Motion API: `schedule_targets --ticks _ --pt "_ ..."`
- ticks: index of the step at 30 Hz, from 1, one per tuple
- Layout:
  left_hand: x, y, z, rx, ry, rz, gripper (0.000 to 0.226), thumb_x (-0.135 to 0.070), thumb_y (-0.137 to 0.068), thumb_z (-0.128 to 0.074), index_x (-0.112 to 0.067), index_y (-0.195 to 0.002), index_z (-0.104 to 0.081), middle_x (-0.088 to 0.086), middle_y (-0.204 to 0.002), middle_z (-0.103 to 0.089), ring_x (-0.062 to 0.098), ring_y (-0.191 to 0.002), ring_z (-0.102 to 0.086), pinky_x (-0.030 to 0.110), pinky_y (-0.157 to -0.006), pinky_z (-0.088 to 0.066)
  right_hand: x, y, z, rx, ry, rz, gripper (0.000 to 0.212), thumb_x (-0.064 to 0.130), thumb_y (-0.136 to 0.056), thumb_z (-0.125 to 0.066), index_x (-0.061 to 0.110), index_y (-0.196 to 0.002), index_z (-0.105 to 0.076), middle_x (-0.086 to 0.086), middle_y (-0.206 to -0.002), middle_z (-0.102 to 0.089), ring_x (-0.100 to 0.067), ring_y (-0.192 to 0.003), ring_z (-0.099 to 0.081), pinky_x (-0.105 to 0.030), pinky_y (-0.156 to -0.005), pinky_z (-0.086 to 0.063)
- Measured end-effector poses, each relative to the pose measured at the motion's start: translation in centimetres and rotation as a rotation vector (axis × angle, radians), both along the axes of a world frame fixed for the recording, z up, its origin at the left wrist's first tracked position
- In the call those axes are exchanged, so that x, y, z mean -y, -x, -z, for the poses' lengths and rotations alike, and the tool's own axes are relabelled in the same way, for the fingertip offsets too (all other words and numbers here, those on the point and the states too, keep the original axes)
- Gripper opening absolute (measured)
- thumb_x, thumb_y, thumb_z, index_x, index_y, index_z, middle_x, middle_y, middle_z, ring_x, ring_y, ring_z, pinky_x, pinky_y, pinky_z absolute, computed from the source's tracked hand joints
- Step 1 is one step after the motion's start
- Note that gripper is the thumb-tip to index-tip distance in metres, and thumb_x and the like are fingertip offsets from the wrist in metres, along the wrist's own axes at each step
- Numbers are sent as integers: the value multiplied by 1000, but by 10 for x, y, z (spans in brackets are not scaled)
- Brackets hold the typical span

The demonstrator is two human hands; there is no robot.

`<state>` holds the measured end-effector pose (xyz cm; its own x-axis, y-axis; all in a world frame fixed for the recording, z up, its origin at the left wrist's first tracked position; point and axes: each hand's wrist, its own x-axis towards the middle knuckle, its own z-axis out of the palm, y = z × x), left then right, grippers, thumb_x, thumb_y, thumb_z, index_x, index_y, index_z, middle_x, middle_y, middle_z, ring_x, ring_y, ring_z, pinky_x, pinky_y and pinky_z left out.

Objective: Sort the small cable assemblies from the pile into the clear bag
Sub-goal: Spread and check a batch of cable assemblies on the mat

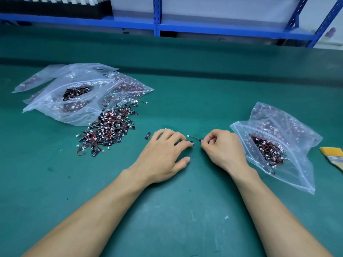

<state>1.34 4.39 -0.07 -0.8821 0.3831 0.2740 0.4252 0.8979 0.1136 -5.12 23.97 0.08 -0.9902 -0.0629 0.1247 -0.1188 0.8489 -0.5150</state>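
Green bench mat (176, 210) under both hands: left hand (163, 154) spread, fingertips pressing a small black-tabbed, red-wired cable assembly (193, 139); right hand (222, 148) pinches its wire end. Tangled pile (109, 127) lies left, clear plastic bag (297, 175) right. Tugging against the pressed tab may strain the thin wire.

Nothing I can read. The black tags in the pile (109, 127) bear pale print, too small and blurred to make out. The stray tag (148, 135) beside my left hand (163, 154) shows a white mark, illegible too — likewise the tag of the cable assembly (193, 139) my right hand (222, 147) pinches.
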Motion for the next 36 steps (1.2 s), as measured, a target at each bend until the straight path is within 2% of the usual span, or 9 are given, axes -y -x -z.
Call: schedule_targets --ticks 4,8,13,16,19,24,28,32,36 --pt "-3 1 1 11 40 -17 53 -57 -96 -39 -31 -141 -50 -8 -124 -52 19 -117 -44 37 -111 -24 0 1 -1 0 100 39 15 30 -82 -61 26 -68 -60 10 -57 -59 -8 -64 -58 -32 -58 -51" --pt "0 1 0 14 57 -19 52 -59 -95 -40 -34 -139 -52 -9 -124 -53 19 -117 -43 37 -110 -23 2 -1 -2 -18 169 26 15 33 -83 -59 27 -69 -57 11 -54 -54 -7 -59 -54 -29 -51 -40" --pt "10 0 -1 17 25 -17 45 -58 -95 -42 -34 -131 -57 -13 -126 -53 18 -119 -43 38 -112 -25 4 -6 -6 -38 262 -15 15 37 -77 -55 25 -68 -55 16 -50 -47 -8 -53 -44 -32 -51 -39" --pt "19 -1 -3 -1 -31 6 37 -52 -95 -48 -33 -124 -61 -13 -129 -53 17 -119 -43 36 -109 -27 9 -12 -11 -51 285 -66 19 43 -70 -52 25 -65 -53 13 -49 -43 -10 -51 -39 -32 -51 -37" --pt "34 -2 -8 -82 -150 -22 28 -38 -93 -55 -28 -117 -66 -13 -122 -60 17 -112 -47 38 -100 -37 21 -25 -14 -52 317 -189 23 47 -67 -50 25 -60 -51 9 -49 -37 -11 -51 -34 -33 -53 -36" --pt "69 -2 -15 -127 -332 -208 24 -25 -89 -57 -21 -108 -71 -10 -112 -65 24 -107 -50 49 -97 -43 45 -45 -9 -36 252 -436 21 25 -78 -63 26 -61 -50 9 -54 -38 -9 -57 -41 -32 -59 -38" --pt "80 -7 -13 -111 -379 -219 23 -24 -89 -58 -20 -108 -71 -10 -110 -65 22 -105 -49 46 -99 -41 52 -53 -6 -35 163 -584 18 34 -85 -71 25 -71 -65 10 -60 -49 -10 -69 -49 -28 -70 -43" --pt "84 -6 -9 -95 -401 -231 20 -16 -92 -64 -22 -110 -70 -10 -110 -64 17 -102 -45 40 -99 -40 37 -38 -9 -185 174 -498 6 21 -89 -67 19 -85 -71 7 -77 -60 -17 -80 -55 -35 -78 -47" --pt "85 -3 -6 -45 -369 -257 24 -13 -92 -62 -24 -112 -70 -10 -110 -63 14 -99 -41 40 -97 -41 19 -19 -4 -179 104 -431 30 1 -90 -57 19 -109 -73 7 -103 -55 -14 -100 -49 -31 -87 -44"
